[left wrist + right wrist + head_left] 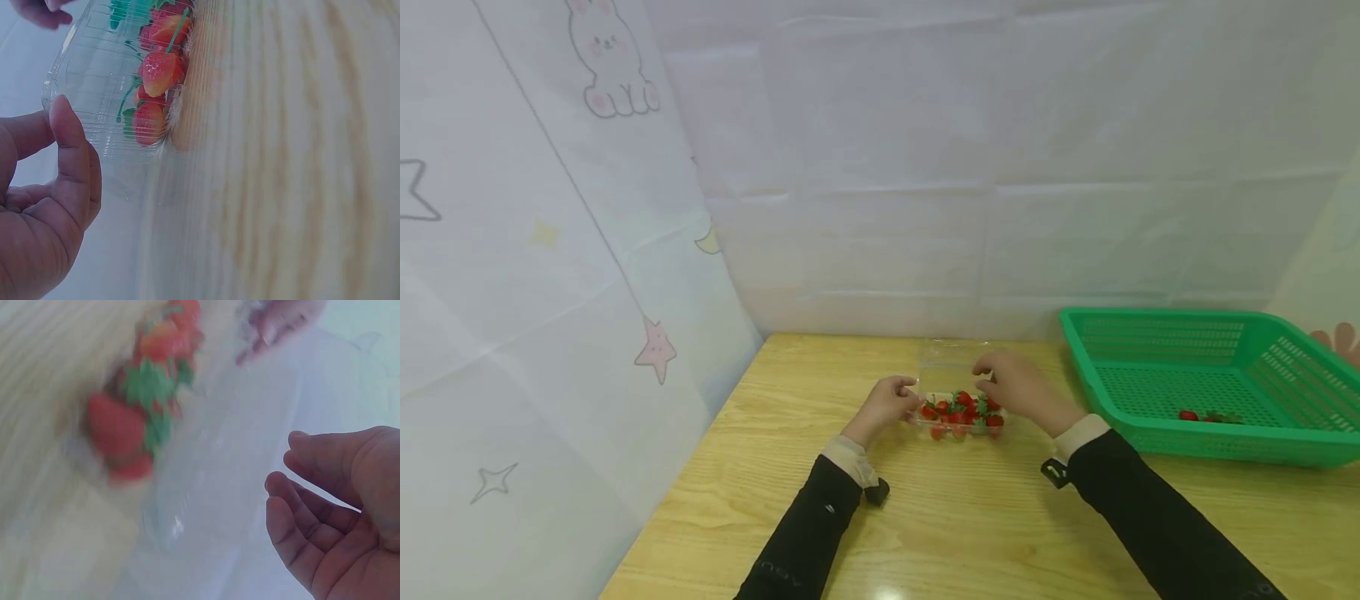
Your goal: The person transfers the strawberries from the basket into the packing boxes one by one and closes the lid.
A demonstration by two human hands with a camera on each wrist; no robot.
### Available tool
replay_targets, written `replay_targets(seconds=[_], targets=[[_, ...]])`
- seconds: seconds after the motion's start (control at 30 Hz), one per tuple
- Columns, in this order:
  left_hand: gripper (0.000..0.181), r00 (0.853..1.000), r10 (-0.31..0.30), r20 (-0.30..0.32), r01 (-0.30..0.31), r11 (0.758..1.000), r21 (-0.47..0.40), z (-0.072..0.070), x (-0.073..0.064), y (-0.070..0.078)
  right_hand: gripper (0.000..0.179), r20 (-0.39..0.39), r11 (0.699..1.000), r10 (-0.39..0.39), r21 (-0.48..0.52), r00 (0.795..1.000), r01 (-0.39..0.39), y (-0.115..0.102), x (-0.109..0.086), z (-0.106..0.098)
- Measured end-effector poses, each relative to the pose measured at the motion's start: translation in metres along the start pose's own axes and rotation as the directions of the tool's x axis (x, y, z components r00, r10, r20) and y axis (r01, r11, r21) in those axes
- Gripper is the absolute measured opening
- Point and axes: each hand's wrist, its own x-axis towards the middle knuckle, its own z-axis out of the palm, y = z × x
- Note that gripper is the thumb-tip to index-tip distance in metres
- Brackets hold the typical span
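A clear plastic clamshell box (84, 87) lies on the table with its lid (951, 354) folded back toward the wall. Several red strawberries (958, 415) with green leaves fill its base. At the left end of the box, my left hand (887, 404) pinches the plastic rim between thumb and fingertip, as the left wrist view shows. My right hand (1018, 387) hovers by the right end of the box. In the right wrist view its fingers (284, 534) bend loosely with a gap to the thumb and nothing between them.
To the right stands a green perforated basket (1165, 315) with a few strawberries (1188, 415) inside near its front wall. The wooden table (955, 517) meets a patterned cloth wall (880, 250) behind and on the left.
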Motion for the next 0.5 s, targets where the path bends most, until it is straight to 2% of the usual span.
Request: replay_targets(seconds=[0.37, 0.5], targets=[[0.050, 1.000, 0.002, -0.002, -0.002, 1.000, 0.014, 0.001, 0.000, 0.003, 0.028, -0.115, 0.994, 0.102, -0.038, 0.988, -0.107, 0.048, -0.053, -0.065], [0.049, 1.000, 0.000, -0.013, 0.001, 1.000, 0.019, 0.002, -0.002, 0.005, 0.029, -0.146, 0.988, 0.139, -0.048, 0.979, -0.147, 0.067, -0.073, -0.080]])
